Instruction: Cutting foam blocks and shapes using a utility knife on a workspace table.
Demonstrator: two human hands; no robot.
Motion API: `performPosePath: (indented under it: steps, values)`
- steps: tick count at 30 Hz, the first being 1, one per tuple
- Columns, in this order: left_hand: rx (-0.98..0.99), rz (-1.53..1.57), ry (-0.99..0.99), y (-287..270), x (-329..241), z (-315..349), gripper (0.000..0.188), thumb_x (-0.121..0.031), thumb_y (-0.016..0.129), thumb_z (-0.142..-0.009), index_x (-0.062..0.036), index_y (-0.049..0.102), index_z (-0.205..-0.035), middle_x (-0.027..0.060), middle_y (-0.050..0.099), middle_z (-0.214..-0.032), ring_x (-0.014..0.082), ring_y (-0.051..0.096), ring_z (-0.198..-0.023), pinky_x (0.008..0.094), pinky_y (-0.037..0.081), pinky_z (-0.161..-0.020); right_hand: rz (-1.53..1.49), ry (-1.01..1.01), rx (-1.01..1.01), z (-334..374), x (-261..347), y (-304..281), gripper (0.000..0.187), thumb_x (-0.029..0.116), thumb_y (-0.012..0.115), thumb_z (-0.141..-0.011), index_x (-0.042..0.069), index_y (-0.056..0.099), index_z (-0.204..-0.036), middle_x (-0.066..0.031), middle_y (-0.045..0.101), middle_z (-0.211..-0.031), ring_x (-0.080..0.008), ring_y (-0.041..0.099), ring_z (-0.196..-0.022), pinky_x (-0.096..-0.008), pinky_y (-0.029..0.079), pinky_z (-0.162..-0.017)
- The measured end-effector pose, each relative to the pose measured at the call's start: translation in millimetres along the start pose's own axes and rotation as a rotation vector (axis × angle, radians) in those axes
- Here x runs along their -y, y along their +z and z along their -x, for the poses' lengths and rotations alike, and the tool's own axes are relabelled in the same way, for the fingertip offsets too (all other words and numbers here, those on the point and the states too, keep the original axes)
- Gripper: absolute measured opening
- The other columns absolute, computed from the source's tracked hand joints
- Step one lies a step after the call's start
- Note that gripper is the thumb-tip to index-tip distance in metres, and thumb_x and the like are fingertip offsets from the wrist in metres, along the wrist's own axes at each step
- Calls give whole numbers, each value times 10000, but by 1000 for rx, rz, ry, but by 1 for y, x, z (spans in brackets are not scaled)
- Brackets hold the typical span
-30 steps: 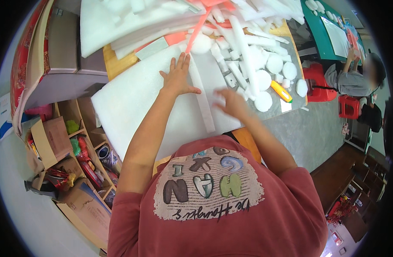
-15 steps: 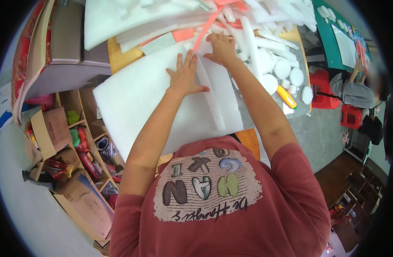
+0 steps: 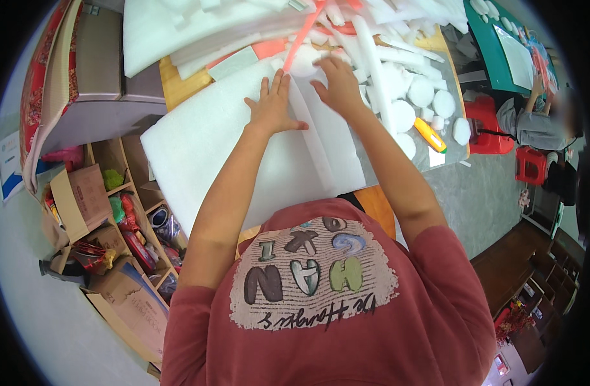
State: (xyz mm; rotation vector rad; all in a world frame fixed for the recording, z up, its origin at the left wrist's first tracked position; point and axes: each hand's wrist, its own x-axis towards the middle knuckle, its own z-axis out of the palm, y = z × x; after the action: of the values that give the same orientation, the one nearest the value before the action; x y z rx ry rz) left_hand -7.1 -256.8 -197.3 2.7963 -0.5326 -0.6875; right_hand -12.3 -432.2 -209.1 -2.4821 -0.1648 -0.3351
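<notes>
White foam sheet (image 3: 198, 151) on table (image 3: 179, 80); likely light, soft, dents easily, best held by edges. Left hand (image 3: 269, 112) spread open atop; right hand (image 3: 340, 87) half-curled at its far right, grip unclear. Foam strip (image 3: 313, 145) along sheet's right part.

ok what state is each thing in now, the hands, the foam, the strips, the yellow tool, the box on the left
Left hand: open, spread palm down
Right hand: half-curled, nothing visible in its grip
White foam sheet: lying flat
Long white strip: lying lengthwise
Pink strip: slanted, near end by the left hand
Yellow tool: lying down, blade state unclear
Cardboard box: open
</notes>
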Motion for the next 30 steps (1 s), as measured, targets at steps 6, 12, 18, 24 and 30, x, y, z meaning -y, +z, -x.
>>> performPosePath:
  steps: [6, 12, 18, 24, 30]
  values:
    - [-17, -28, 24, 5, -1, -2, 1268, -570, 814, -459, -108, 147, -1434, 40, 81, -1513, 334, 113, -1376, 712, 238, -960, -120, 303, 379, 146, 46, -32, 509, 251, 725, -697, 97, 518, -1136, -126, 543, -1065, -312, 569, -954, -399, 482, -771]
    - [-4, -41, 33, 4, -3, -3, 1256, -562, 809, -478, -106, 138, -1437, 51, 66, -1516, 340, 109, -1377, 710, 227, -965, -161, 361, 386, 195, 58, -18, 689, 184, 754, -653, 109, 427, -1255, -150, 485, -1124, -329, 559, -966, -412, 482, -786]
    - [-46, -76, 24, 2, -5, -2, 1250, -517, 822, -493, -70, 130, -1433, 84, 82, -1511, 339, 107, -1377, 673, 263, -977, -220, 329, 275, 205, 57, -8, 649, 98, 693, -669, 102, 437, -1265, -147, 486, -1102, -320, 539, -981, -396, 478, -792]
    - [-101, -35, 157, 18, 17, -17, 1252, -515, 828, -485, -41, 146, -1422, 102, 121, -1500, 338, 182, -1354, 583, 357, -968, -158, 312, 208, 211, 61, 0, 629, 78, 670, -677, 103, 445, -1264, -158, 481, -1118, -324, 547, -949, -388, 475, -801]
    - [-121, -123, 130, 20, 12, -19, 1249, -547, 816, -486, -49, 155, -1420, 85, 138, -1500, 310, 212, -1348, 508, 405, -949, -227, 355, 51, 229, 58, -2, 578, 135, 735, -678, 88, 484, -1196, -130, 520, -1067, -271, 568, -879, -346, 487, -751]
